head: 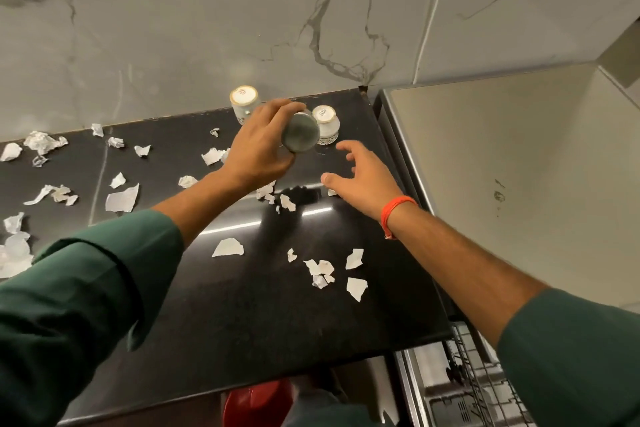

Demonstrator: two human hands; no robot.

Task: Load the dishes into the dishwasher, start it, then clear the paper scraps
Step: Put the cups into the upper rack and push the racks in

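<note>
Head view, looking down on a black countertop [242,288], marble wall behind.

Item 1: metal tumbler [300,132], centre of frame, lifted and tipped so its round base faces the camera. Left hand [259,146] is wrapped round its side, fingers curled over the far wall. Likely light, rigid and smooth; the side grip suits it, though polished metal may slip if wet.

Item 2: two white ceramic cups, inverted. The left cup [244,103] stands near the wall, just behind the left hand. The right cup [326,123] sits just beside the tumbler; whether they touch cannot be told. Both are probably breakable and heavier than the tumbler; best taken round the body, not by the thin foot rim.

Item 3: right hand [360,173], orange thread at the wrist, fingers spread and loosely bent, holding nothing, close to the right cup.

Item 4: paper scraps [227,248], white, torn, scattered across the left and lower centre of the counter. Weightless and soft; apt to slide or blow away.

Item 5: dishwasher rack [478,381], lower right corner, wire, partly seen below the counter's edge.

Clearances: the cups stand close to the wall. The counter's right edge lies near the right hand, with the pale top of an appliance [485,184] beyond it. Open counter lies in mid-frame for carrying toward the rack.
</note>
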